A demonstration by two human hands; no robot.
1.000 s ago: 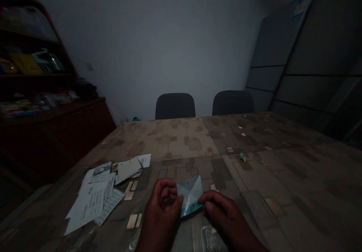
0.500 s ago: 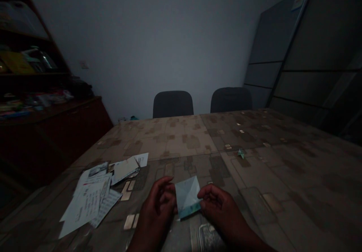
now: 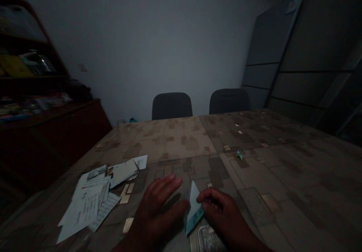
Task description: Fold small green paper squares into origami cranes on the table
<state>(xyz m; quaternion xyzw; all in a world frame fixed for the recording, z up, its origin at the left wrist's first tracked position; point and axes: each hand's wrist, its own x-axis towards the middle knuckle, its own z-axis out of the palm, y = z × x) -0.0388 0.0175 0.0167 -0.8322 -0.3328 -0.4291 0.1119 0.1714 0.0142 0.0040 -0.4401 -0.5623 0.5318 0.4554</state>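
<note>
Pinching the folded paper (image 3: 194, 208) upright between thumb and fingers, the right hand (image 3: 219, 212) should keep its crease steady; the left hand (image 3: 158, 208), released and flat on the desk (image 3: 254, 169) beside it, can press. Loose papers (image 3: 96, 197) lie farther left.

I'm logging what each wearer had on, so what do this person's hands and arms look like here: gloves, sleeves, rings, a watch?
Both the left hand and the right hand are bare: no gloves, and no rings or watch show. No sleeve reaches the wrists or the visible part of the forearms. The room is dim, so fine marks cannot be made out.
</note>
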